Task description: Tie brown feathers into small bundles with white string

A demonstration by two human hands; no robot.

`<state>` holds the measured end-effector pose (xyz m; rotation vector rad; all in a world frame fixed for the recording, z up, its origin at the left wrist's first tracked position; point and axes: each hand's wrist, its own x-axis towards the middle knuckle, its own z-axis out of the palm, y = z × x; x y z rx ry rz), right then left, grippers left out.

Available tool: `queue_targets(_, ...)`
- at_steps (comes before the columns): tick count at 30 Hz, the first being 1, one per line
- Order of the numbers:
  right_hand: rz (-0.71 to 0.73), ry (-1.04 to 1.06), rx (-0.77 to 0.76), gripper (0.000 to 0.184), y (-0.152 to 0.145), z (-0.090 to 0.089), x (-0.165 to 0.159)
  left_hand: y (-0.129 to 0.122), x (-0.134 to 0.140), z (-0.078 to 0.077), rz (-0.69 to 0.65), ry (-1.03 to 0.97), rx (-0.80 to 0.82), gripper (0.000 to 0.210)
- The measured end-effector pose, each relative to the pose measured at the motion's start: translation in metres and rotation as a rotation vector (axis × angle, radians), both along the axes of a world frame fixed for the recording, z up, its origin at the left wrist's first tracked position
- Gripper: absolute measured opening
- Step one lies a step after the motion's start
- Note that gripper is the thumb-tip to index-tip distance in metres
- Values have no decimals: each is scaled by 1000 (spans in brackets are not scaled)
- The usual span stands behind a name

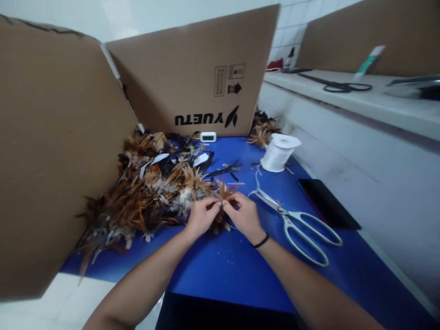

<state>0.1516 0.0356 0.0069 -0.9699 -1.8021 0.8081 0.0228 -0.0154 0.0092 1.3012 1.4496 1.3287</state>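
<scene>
My left hand (204, 215) and my right hand (243, 217) meet over the blue table, thumbs and fingers pinched together. Between them they grip a small bunch of brown feathers (224, 189), whose tips fan out above the fingers; its lower end is mostly hidden. Left of my hands spreads a large heap of brown, black and whitish feathers (137, 201). Just right of my right hand lie big scissors with pale handles (292, 220), their blades partly apart. A white ribbon end (257, 176) runs near the blade tips, below a white spool (279, 153).
Cardboard panels (172, 82) stand behind and at the left. A small white digital display (208, 137) sits at the back. A black phone or tablet (328, 204) lies by the right wall. On the ledge (302, 81) rest black scissors (347, 87) and a green-white tube (369, 62).
</scene>
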Motion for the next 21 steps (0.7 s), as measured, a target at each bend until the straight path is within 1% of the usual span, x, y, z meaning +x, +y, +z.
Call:
queue_targets(4, 3, -5, 18, 9, -2, 4, 0, 1, 1, -3, 9, -45, -30, 25)
queue_targets(7, 10, -1, 17, 8, -4, 6, 1, 0, 2, -2, 17, -53, -49, 27)
queue_targets(14, 6, 5, 49, 8, -3, 3, 0, -2, 2, 3, 29, -20, -43, 25)
queue_targets(21, 1, 18, 66, 9, -3, 5, -1, -1, 3, -2, 53, -67, -37, 21)
